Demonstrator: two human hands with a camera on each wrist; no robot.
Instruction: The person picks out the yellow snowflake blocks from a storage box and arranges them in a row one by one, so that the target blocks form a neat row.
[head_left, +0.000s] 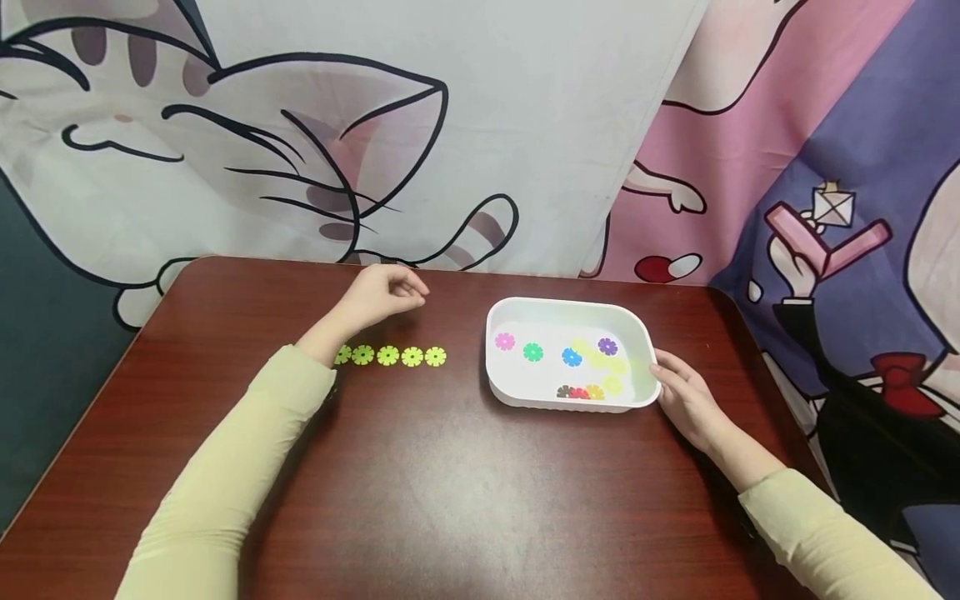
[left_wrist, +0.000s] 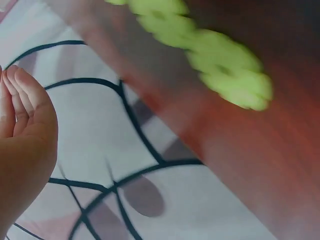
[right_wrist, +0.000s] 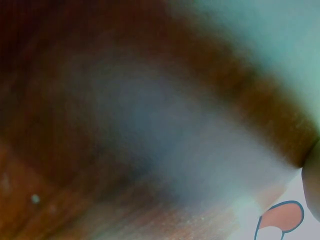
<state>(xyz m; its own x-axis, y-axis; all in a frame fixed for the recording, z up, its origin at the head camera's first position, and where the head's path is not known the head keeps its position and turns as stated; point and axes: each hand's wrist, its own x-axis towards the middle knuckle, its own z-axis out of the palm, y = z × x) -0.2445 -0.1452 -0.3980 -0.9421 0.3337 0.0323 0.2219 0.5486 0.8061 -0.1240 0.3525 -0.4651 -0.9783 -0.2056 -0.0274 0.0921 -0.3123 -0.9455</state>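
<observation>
My left hand hovers over the far part of the table, just behind a row of yellow-green flower-shaped plastic discs. Its fingers are loosely bent, with nothing visible between them; the left wrist view shows the same hand at its left edge. My right hand grips the right end of a white plastic tray. Inside the tray lie several similar discs: a pink disc, a green disc, a blue disc, a purple disc, and others. The right wrist view is mostly blurred.
The dark red-brown wooden table ends at its far edge against a cartoon-printed white curtain. A pink and purple printed cloth hangs to the right. My left sleeve passes near the left end of the row.
</observation>
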